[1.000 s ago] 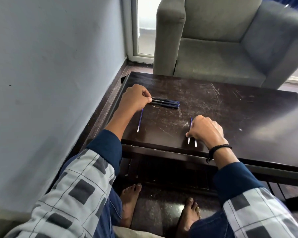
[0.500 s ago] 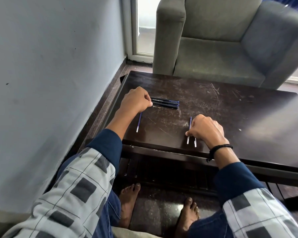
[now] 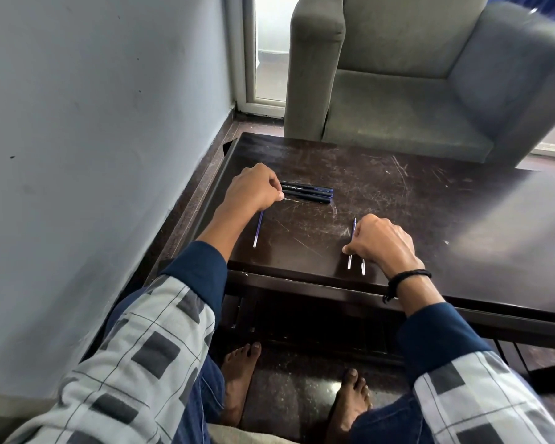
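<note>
- The left hand (image 3: 253,187) lies at the far left of the surface (image 3: 429,213). Its grip is curled, with thumb and fingertips pinching the near ends of three dark pen barrels (image 3: 311,193).
- The pen barrels lie flat, side by side and touching, and point away to the right of that hand.
- The right hand (image 3: 381,241) sits close to the near edge. Its grip is curled down over two refills (image 3: 349,265), and the thumb presses the left one against the wood.
- The two refills run front to back, just beside each other. Their pale ends poke out below the hand, and one blue tip shows above it.
- A single refill (image 3: 257,230) lies alone just below the left hand, apart from its fingers.
- Progress, as I judge it: three barrels and three refills are laid out separately, and no refill can be seen inside a barrel. If the job is fitting them together, all three pens are yet to be done.
- Around them is a dark, scratched wooden top, with a grey armchair (image 3: 397,107) beyond it and a pale wall (image 3: 93,155) to the left.
- The person wears a black wristband (image 3: 404,278) on the right wrist, and their bare feet (image 3: 237,379) rest on the floor below.
</note>
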Motion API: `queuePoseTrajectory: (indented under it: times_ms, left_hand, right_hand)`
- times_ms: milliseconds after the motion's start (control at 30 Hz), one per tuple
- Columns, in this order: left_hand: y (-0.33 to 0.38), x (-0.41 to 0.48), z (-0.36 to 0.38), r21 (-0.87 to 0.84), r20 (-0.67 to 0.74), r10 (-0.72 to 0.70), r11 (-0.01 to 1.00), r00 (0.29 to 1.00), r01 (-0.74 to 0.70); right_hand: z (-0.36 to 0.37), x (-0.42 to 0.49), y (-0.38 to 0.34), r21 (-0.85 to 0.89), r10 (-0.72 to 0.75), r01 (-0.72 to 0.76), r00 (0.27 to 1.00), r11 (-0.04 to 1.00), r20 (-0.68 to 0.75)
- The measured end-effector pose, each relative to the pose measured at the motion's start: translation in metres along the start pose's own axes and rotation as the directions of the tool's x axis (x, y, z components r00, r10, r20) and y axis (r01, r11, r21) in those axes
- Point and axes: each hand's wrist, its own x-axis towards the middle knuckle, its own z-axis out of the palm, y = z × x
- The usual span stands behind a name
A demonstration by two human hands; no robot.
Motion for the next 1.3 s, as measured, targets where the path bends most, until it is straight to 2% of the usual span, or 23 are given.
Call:
queuePoseTrajectory:
  times_ms: [1067, 1300]
  left_hand:
    - [-0.0002, 0.0017, -0.0011, -0.001, 0.014, -0.023, 1.000, 1.000, 0.023]
    - [-0.0055, 0.0053, 0.0015, 0.123, 0.027, -0.124, 0.985, 0.992, 0.119]
  right_hand:
    - [-0.0012, 0.0004, -0.0014, -0.005, 0.009, -0.009, 1.000, 1.000, 0.007]
    - [0.0009, 0.0007, -0.0005, -0.011, 0.002, -0.002, 1.000, 1.000, -0.005]
